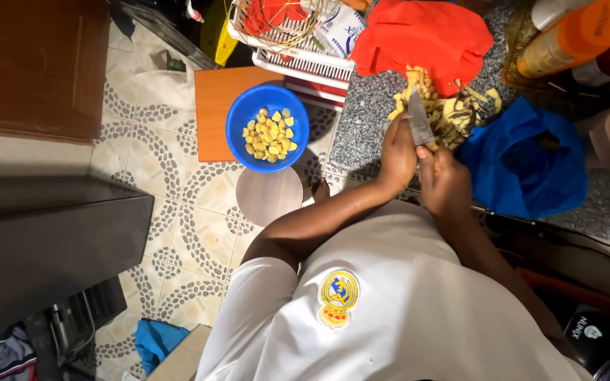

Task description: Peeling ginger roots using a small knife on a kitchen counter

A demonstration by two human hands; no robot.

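Note:
My left hand (397, 154) is closed around the handle of a knife (419, 118), whose blade points away from me. Right beside it, my right hand (445, 182) grips a small yellowish piece of peeled food, mostly hidden by the fingers. Both hands hover over the speckled grey counter (361, 134), just in front of a heap of yellow peelings (453, 109). To the left, a blue bowl (243, 113) with several yellow cut chunks (270, 134) sits on an orange wooden stool (212, 106).
A red plastic bag (425, 35) lies behind the peelings and a blue plastic bag (524, 166) to their right. Orange bottles (573, 35) stand at the back right. A white dish rack (298, 42) is at the back. A dark cabinet (51, 247) stands on the patterned tile floor (178, 183).

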